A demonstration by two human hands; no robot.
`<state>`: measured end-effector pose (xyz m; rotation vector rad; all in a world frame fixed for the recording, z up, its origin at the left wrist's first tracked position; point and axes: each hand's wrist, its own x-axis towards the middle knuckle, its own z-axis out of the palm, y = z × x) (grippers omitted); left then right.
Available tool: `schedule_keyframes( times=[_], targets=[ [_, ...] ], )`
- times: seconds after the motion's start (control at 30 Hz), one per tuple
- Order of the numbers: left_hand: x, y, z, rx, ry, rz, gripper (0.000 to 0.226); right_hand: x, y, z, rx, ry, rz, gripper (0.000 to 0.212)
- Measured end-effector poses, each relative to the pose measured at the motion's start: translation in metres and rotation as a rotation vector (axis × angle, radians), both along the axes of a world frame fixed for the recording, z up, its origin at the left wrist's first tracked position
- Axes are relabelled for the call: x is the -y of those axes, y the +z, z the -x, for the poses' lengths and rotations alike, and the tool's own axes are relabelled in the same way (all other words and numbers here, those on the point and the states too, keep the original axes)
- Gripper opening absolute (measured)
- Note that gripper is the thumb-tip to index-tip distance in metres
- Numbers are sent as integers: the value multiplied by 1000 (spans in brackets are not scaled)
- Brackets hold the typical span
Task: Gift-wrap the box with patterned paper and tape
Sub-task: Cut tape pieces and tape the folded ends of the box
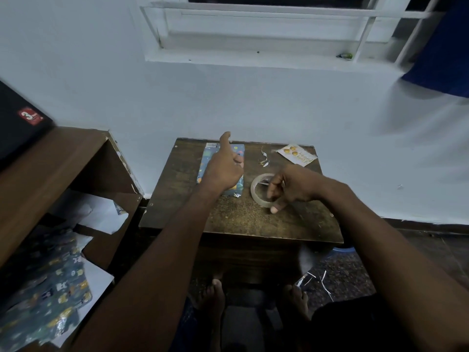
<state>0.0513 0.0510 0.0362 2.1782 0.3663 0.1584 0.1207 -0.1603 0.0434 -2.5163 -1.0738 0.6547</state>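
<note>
Pinching the clear tape roll (261, 190) with my right hand (291, 186), I hover my left hand (224, 171), thumb up and holding nothing, over the wrapped box (237, 151) at the table's (253, 222) far-left edge. Box looks light, stiff; glossy paper likely slippery, so I'd grip its long edges.

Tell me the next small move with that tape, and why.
Probably peel a strip free: the right hand grips the tape roll, while the left hand hovers over the mostly wrapped box, whose far end looks uncovered.
</note>
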Motion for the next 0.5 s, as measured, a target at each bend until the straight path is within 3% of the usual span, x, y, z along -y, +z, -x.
schedule_keyframes(
  times=[0.07,0.2,0.37,0.5],
  targets=[
    [-4,1,0,-8,56,-73,96,-7,-1,0,22,-41,-93,13],
    [-7,7,9,-171,209,-217,104,-31,-3,5,91,-183,-285,28],
    [-5,3,11,-281,273,-44,112,-62,-5,20,28,-242,-339,54],
    [-8,5,13,-192,334,19,100,-74,-11,23,60,-263,-340,64]
  ],
)
